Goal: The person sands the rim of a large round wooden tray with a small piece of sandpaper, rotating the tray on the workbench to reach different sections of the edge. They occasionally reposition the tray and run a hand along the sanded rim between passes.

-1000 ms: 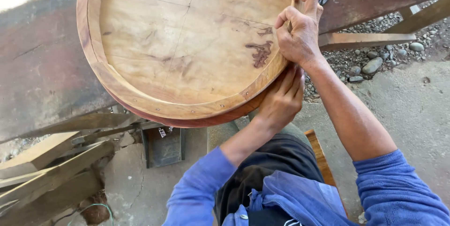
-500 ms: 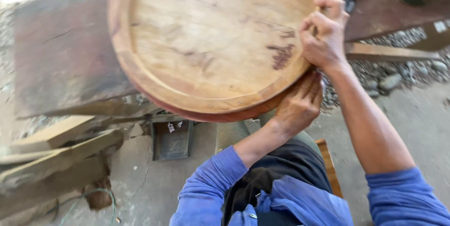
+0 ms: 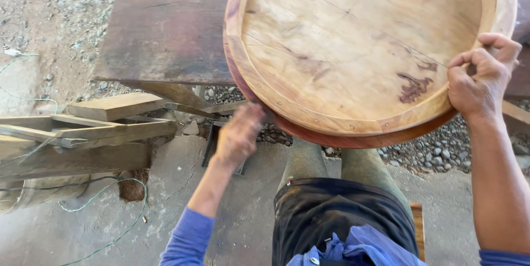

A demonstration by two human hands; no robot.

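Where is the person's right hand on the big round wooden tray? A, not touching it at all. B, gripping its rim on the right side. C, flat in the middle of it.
B: the right hand curls over the rim of the round wooden tray at its right side.

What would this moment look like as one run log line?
right hand: grips rim of round wooden tray | left hand: blurred, at tray's lower left edge | tray: tilted over dark workbench
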